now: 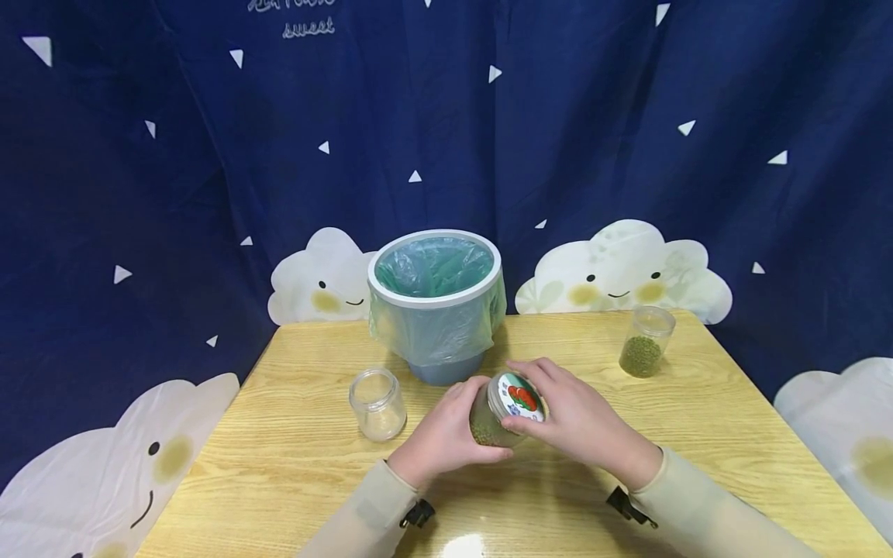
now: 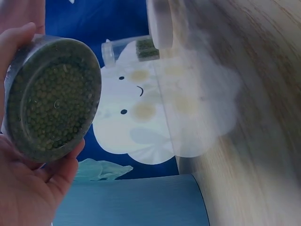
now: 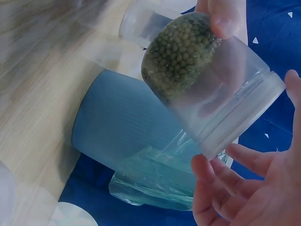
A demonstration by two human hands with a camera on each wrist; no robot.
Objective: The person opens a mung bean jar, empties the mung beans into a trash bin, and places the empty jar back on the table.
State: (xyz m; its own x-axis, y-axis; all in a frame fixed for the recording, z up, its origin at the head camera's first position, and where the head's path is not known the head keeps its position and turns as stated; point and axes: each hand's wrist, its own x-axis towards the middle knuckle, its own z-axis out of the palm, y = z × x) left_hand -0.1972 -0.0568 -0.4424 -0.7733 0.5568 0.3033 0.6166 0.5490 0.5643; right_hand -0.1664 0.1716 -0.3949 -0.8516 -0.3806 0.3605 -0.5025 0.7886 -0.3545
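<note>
A see-through jar partly filled with green beans is held tilted above the table's middle. My left hand grips its body from the left. The right hand holds the lid, thumb and fingers around its rim; strawberries are printed on its top. In the left wrist view the beans show through the bottom of the jar. From the right wrist, the lid appears seated on the jar's mouth, with right fingertips at its edge.
A lidless see-through jar stands left of my left hand. Behind the hands is a blue bin with a white rim and green liner bag. Another jar with green beans stands at the back right of the wooden table. A dark blue curtain hangs behind.
</note>
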